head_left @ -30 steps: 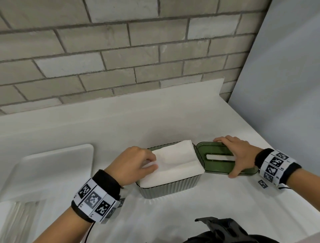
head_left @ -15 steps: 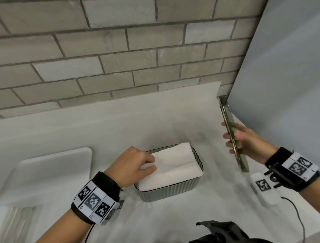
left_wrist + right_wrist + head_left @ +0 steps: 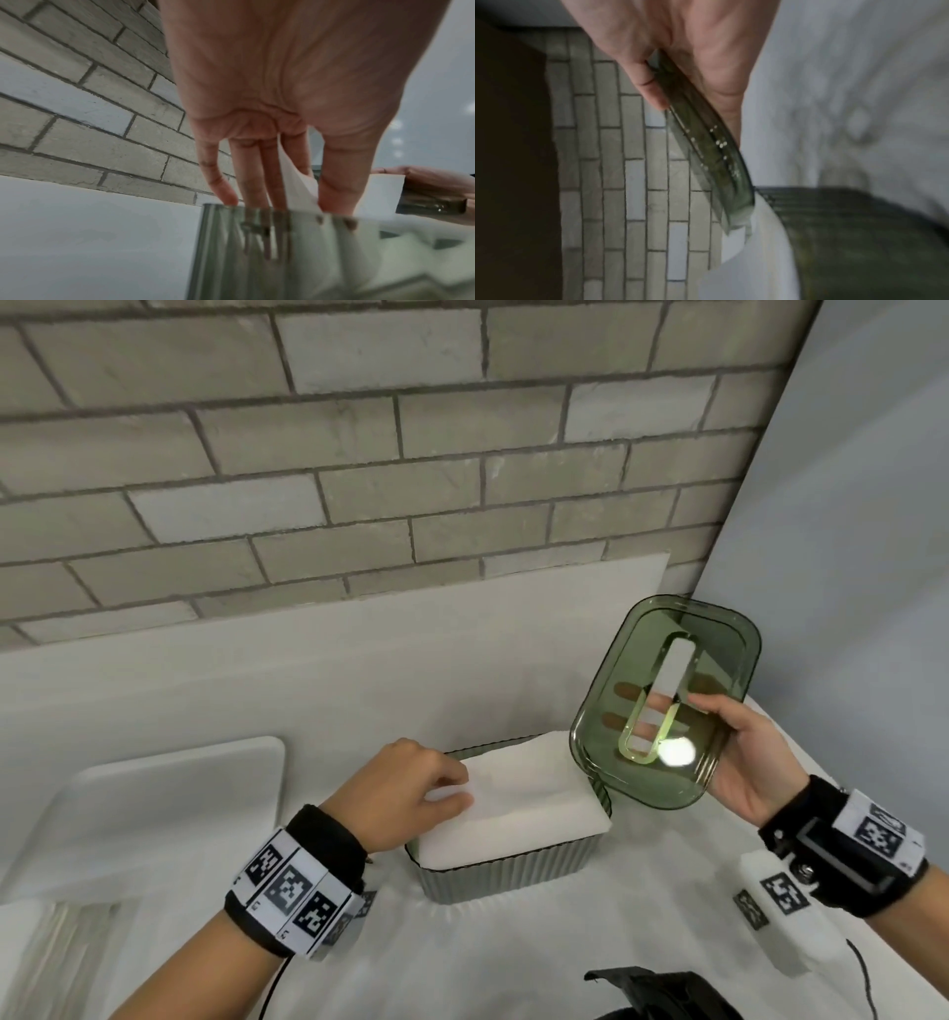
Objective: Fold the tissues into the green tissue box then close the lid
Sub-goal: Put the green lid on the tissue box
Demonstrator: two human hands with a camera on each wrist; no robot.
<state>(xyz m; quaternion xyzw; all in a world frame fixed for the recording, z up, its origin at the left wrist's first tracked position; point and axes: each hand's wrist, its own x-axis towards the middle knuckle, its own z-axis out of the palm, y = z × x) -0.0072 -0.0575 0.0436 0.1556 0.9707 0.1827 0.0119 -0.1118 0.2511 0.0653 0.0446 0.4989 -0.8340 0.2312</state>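
My right hand (image 3: pixel 739 762) grips the slotted green lid (image 3: pixel 667 701), centre right; left hand (image 3: pixel 405 793) pinches tissues (image 3: pixel 518 803): seat squarely on the box (image 3: pixel 513 875), threading the top sheet.

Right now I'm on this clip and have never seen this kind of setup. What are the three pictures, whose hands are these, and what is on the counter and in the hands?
There is no machine here: a person works with bare hands, wearing cameras. The wide picture comes from a camera on the head, looking down at a white counter against a brick wall. The other two come from cameras strapped to each wrist, looking along the fingers; the patterned bands are on those wrist straps.

On the counter stands the green tissue box, filled with white tissues that rise above its rim. The left hand pinches a flap of the top tissue. The right hand grips the see-through green lid, slotted in the middle, tilted in the air above the box's right end. A white tray lies to the left.
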